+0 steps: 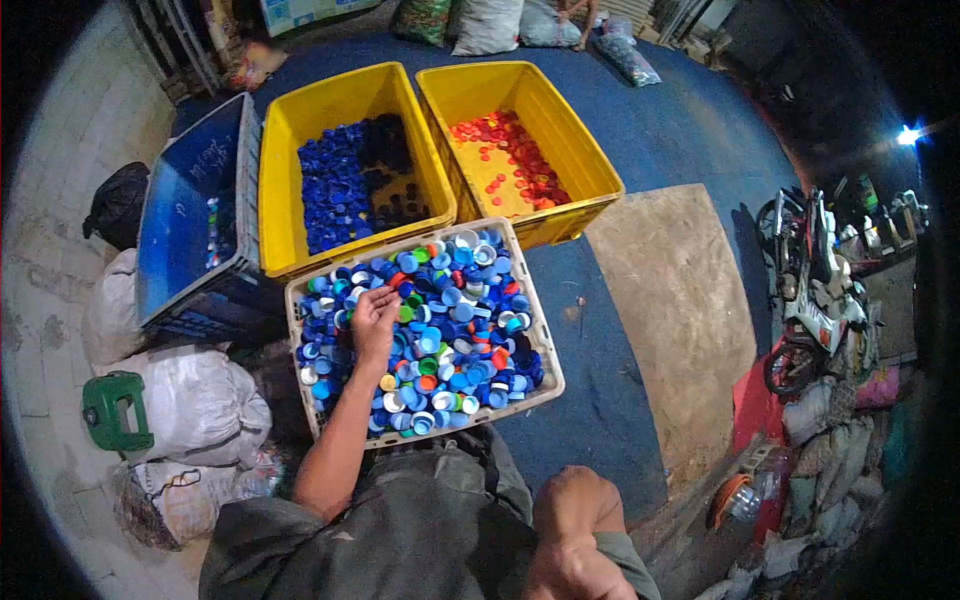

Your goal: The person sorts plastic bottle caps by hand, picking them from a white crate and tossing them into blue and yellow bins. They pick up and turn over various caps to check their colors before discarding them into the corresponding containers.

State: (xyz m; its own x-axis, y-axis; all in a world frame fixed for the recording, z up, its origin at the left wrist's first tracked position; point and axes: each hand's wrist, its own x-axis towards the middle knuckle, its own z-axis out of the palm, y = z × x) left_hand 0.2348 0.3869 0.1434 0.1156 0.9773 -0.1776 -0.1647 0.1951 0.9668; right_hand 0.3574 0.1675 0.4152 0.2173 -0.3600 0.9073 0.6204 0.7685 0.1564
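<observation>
A pale crate (548, 388) full of mixed bottle caps, mostly blue with some white, green, orange and red, stands before the person's lap. Over its left part is my left hand (374, 318), its fingers bent and pressed together just above the caps; what they hold, if anything, is too small to name. My right hand (578, 572) is at the bottom edge beside the bare knee, partly cut off, its fingers hidden. Behind the crate, a yellow bin (283, 150) holds dark blue caps and another yellow bin (590, 150) holds red and orange ones.
A blue bin (180, 220) with a few caps stands at the left, near white sacks (195, 400) and a green plastic case (118, 412). A brown sheet (685, 300) lies on the blue floor. At the right is a motorcycle (810, 310). A person (585, 15) is by sacks at the back.
</observation>
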